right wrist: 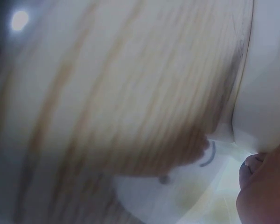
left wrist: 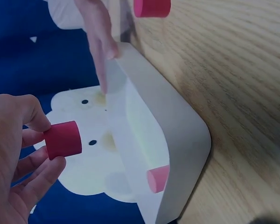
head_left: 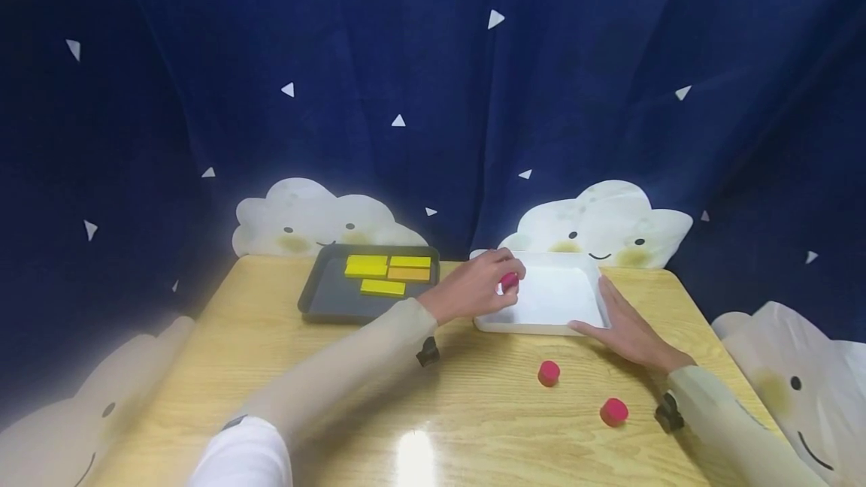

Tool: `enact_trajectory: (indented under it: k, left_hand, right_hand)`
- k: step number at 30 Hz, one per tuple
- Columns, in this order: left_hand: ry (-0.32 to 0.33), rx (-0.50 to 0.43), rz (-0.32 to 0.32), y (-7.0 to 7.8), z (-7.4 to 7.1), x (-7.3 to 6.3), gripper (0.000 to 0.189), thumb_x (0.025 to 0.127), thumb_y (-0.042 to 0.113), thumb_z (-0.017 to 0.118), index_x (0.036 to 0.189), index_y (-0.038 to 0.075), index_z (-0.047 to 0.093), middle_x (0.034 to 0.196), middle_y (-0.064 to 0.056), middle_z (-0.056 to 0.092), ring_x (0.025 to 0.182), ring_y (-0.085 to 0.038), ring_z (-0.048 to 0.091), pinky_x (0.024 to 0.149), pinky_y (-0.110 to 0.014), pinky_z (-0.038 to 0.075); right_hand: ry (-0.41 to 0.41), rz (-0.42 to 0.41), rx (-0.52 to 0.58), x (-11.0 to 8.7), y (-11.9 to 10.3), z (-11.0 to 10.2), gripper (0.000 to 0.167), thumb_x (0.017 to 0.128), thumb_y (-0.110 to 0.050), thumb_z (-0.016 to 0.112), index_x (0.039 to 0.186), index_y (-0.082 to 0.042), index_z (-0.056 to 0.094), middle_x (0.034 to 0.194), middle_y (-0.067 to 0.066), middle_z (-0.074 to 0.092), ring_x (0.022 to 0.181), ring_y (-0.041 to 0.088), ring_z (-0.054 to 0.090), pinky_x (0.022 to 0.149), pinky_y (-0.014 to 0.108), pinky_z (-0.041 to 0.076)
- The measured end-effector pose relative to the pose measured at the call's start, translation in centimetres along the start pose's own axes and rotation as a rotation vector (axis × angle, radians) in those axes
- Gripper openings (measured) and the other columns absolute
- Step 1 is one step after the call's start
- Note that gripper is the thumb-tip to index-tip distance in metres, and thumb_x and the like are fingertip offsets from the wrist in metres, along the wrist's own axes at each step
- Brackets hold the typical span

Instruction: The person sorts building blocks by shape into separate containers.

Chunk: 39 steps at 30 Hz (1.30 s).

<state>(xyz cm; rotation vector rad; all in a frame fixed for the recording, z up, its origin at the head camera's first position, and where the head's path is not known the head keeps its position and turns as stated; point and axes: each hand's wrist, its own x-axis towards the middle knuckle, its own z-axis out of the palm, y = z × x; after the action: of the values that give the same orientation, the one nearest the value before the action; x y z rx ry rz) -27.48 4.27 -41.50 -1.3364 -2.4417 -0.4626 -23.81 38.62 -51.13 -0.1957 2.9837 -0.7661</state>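
My left hand [head_left: 476, 285] pinches a red cylindrical block [left wrist: 64, 139] between thumb and fingertips, over the left part of a white tray [head_left: 541, 330]. Inside that tray, near its wall, lies another red cylinder [left wrist: 157, 179], seen in the left wrist view. At the tray's right end is my right hand [head_left: 634, 333], its straight fingers along the side wall and its thumb at the front edge. Two more red cylinders stand on the table in front of the tray, one nearer [head_left: 614, 412] and one farther [head_left: 549, 373].
Left of the white tray sits a dark grey tray [head_left: 325, 299] holding several yellow blocks [head_left: 383, 288] and an orange one [head_left: 409, 274]. Both trays are near the back edge of the wooden table [head_left: 473, 412]. Behind hangs a dark blue curtain [head_left: 433, 58] with cloud prints.
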Motion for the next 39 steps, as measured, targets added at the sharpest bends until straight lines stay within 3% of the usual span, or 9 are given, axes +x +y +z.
enact_trajectory:
  k: [6,13,21,31,39]
  left_hand:
    - [-0.047,-0.022,-0.082,-0.5,1.7,1.6,0.014,0.099,0.021,0.066,0.111,0.018,0.072,0.102,0.003,0.063,0.092,-0.011,0.059,0.078,-0.012,0.05]
    - [-0.046,-0.003,-0.084,-0.7,4.0,3.4,0.013,0.094,0.02,0.07,0.106,0.018,0.072,0.096,0.004,0.06,0.089,-0.01,0.057,0.071,-0.012,0.046]
    - [-0.103,-0.01,-0.139,-1.3,6.5,4.8,0.015,0.094,0.021,0.072,0.109,0.018,0.072,0.097,0.005,0.059,0.088,-0.009,0.055,0.07,-0.014,0.045]
    - [-0.112,0.003,-0.174,-2.1,9.0,5.5,0.011,0.092,0.019,0.073,0.103,0.017,0.072,0.092,0.005,0.058,0.085,-0.01,0.055,0.071,-0.016,0.046]
    - [-0.104,0.043,-0.189,-2.2,10.4,5.3,0.008,0.09,0.017,0.074,0.091,0.018,0.066,0.088,0.005,0.055,0.081,-0.011,0.053,0.064,-0.017,0.044]
  right_hand:
    - [-0.004,0.011,-0.002,0.2,0.2,0.2,0.132,0.091,-0.075,0.069,0.17,-0.005,-0.011,0.178,0.026,-0.006,0.161,0.053,0.005,0.124,0.078,0.015]
    - [-0.004,0.014,0.002,0.2,0.3,0.2,0.132,0.092,-0.074,0.069,0.17,-0.005,-0.011,0.178,0.026,-0.006,0.161,0.054,0.005,0.123,0.078,0.014]
    - [0.001,0.0,0.012,0.1,0.5,0.3,0.13,0.093,-0.07,0.07,0.17,-0.005,-0.011,0.178,0.024,-0.007,0.162,0.053,0.005,0.123,0.078,0.015]
    - [0.014,-0.017,-0.004,0.1,0.8,0.4,0.13,0.093,-0.072,0.069,0.17,-0.004,-0.01,0.178,0.025,-0.006,0.161,0.053,0.006,0.124,0.077,0.016]
    - [0.022,-0.029,-0.003,0.2,0.3,0.3,0.13,0.093,-0.07,0.071,0.17,-0.002,-0.007,0.178,0.027,-0.002,0.161,0.053,0.008,0.123,0.077,0.018]
